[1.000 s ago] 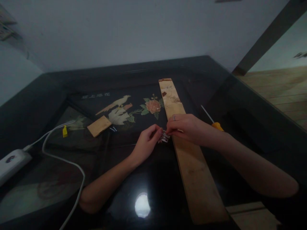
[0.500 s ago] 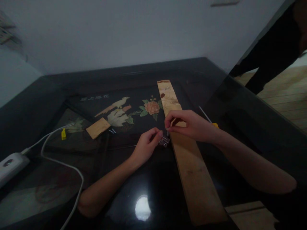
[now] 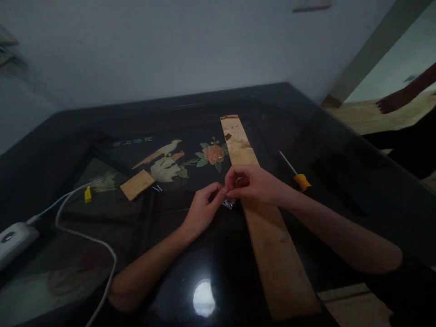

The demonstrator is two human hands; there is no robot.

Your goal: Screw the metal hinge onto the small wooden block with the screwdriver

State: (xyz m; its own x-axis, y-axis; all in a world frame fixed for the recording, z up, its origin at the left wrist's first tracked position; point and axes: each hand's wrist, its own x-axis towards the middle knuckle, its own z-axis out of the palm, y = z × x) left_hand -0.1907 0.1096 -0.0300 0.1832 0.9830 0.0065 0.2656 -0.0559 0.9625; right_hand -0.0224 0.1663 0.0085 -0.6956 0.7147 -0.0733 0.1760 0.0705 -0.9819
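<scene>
The left hand (image 3: 202,210) and right hand (image 3: 252,184) meet fingertip to fingertip, both pinched on a small metal hinge (image 3: 228,203) at the left edge of a long plank (image 3: 272,240) lying on the dark glossy surface (image 3: 190,254). A yellow-handled screwdriver (image 3: 301,180) lies just right of the plank.

Dim room — pale wall (image 3: 153,50), glossy black table (image 3: 85,131)

A room in a home — dim, used for small handiwork

A glossy black table (image 3: 102,136) with inlaid bird-and-flower art (image 3: 177,156), plain white walls (image 3: 170,45), wood flooring (image 3: 374,116) beyond — a plank (image 3: 272,245) and screwdriver (image 3: 295,173) lie about.
</scene>
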